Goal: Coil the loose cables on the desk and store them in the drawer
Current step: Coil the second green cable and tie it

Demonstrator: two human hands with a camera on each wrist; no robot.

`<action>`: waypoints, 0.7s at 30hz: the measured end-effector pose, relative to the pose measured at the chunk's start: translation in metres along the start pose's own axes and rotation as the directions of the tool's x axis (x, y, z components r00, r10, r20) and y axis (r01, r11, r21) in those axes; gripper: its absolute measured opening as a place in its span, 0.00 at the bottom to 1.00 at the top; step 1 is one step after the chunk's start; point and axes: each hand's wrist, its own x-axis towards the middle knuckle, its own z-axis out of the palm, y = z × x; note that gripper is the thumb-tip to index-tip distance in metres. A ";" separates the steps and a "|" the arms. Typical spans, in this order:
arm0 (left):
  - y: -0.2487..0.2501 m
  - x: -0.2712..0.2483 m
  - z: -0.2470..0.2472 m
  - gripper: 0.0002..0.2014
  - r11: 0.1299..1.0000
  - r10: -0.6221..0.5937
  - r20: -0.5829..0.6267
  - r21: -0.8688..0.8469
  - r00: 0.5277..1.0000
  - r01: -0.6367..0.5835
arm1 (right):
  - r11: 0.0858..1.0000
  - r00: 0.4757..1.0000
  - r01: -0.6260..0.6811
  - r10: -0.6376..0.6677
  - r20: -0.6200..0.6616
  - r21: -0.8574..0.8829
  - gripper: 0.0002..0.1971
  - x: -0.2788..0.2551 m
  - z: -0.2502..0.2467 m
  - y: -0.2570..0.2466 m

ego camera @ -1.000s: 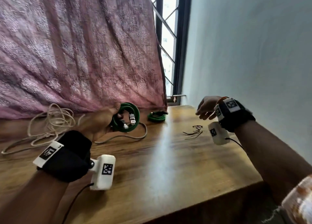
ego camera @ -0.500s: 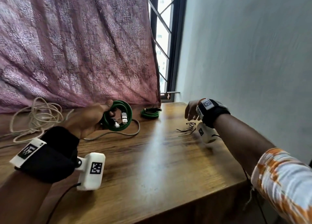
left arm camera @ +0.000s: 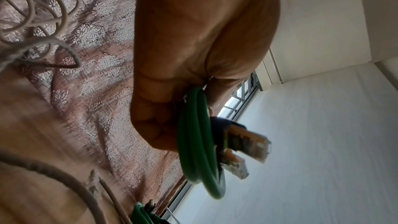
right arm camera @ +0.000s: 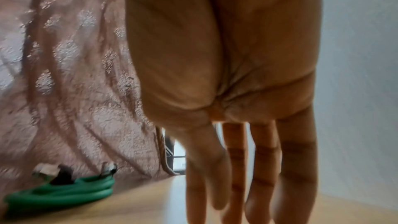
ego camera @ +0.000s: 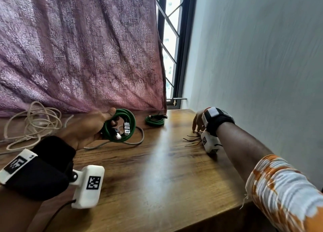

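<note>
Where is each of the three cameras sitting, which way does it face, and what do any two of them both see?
Head: on the person's head, facing forward and down over the desk toward curtain and window; both forearms show.
Left wrist: under the left hand, looking along it at the held green coil in its grip; only that hand shows.
Right wrist: under the right hand, looking along straight fingers toward the desk; only that hand shows.
Shared: all three see the second green coil lying by the curtain.
</note>
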 end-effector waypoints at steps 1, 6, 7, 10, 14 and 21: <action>-0.001 0.001 -0.001 0.16 1.000 0.001 0.006 0.003 1.000 -0.001 | 0.998 0.997 -0.053 0.054 0.062 -0.019 0.20 -0.001 -0.001 0.000; -0.003 0.004 -0.004 0.17 1.000 -0.001 -0.018 0.019 1.000 0.001 | 0.950 0.958 -0.152 0.209 0.196 -0.272 0.24 0.009 -0.007 0.008; -0.003 0.005 -0.005 0.17 1.000 -0.003 -0.024 0.021 1.000 0.004 | 0.955 0.971 -0.099 0.154 0.183 -0.279 0.35 0.013 -0.003 0.012; -0.004 0.008 -0.006 0.17 1.000 -0.018 -0.025 0.021 1.000 0.019 | 0.922 0.964 -0.080 0.168 0.205 -0.378 0.44 0.035 -0.002 0.024; -0.006 0.011 -0.008 0.17 0.999 -0.025 -0.015 0.025 1.000 0.026 | 0.989 0.967 0.026 0.012 0.253 -0.145 0.19 0.028 -0.011 0.026; -0.009 0.013 -0.016 0.20 0.999 -0.039 0.005 0.023 0.999 0.038 | 0.985 0.957 0.128 -0.153 0.246 0.116 0.04 -0.001 -0.019 0.009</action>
